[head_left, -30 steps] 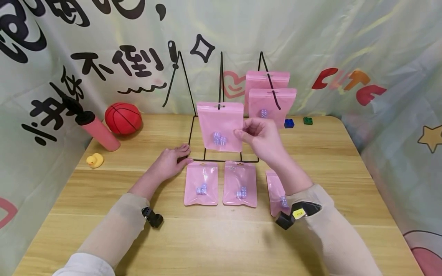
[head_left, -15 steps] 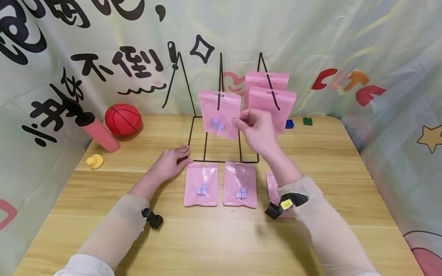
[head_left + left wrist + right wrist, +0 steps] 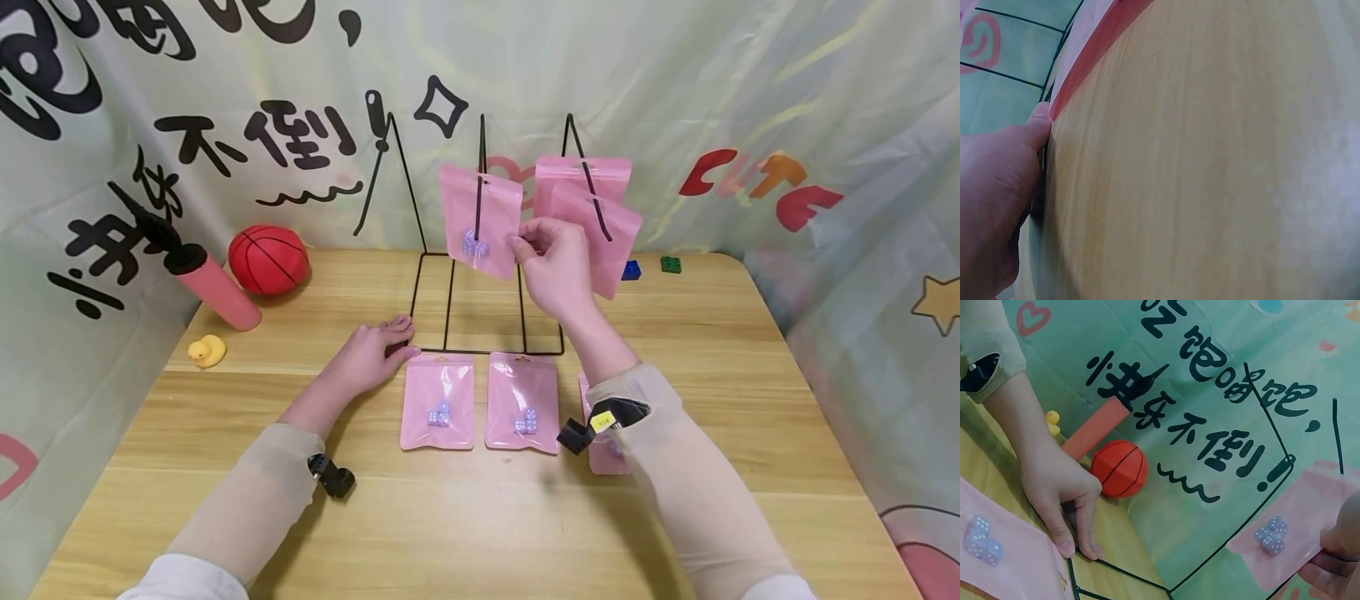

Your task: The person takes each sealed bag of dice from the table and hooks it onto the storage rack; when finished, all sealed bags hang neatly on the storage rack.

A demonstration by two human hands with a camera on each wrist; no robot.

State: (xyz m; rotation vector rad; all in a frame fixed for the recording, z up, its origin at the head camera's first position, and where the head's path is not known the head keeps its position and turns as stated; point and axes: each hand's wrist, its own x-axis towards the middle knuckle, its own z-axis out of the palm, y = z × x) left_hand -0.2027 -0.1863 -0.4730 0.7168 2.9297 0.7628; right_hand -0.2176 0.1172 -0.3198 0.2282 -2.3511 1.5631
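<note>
In the head view my right hand [image 3: 557,258] pinches the right edge of a pink zip bag [image 3: 482,218] with dice inside. The hook of the black wire display rack [image 3: 448,304] runs in front of this bag, near its top hole. The bag is slightly tilted. My left hand [image 3: 369,357] grips the front left corner of the rack's base; the right wrist view shows its thumb and a finger [image 3: 1088,536] about the wire. Two more pink bags hang on the right hook; the front one [image 3: 600,229] is tilted beside my right hand.
Pink bags of dice lie flat before the rack: left [image 3: 438,392], middle [image 3: 522,392] and right [image 3: 609,460], partly under my right forearm. A red ball [image 3: 268,260], pink bottle-like pump [image 3: 221,287], yellow duck [image 3: 207,350], blue brick [image 3: 632,270] and green brick [image 3: 671,264] stand around.
My right hand has moved up and back with the pink zip bag, sliding it farther along the middle hook. The front bag on the right hook has tilted. My left hand stays put.
</note>
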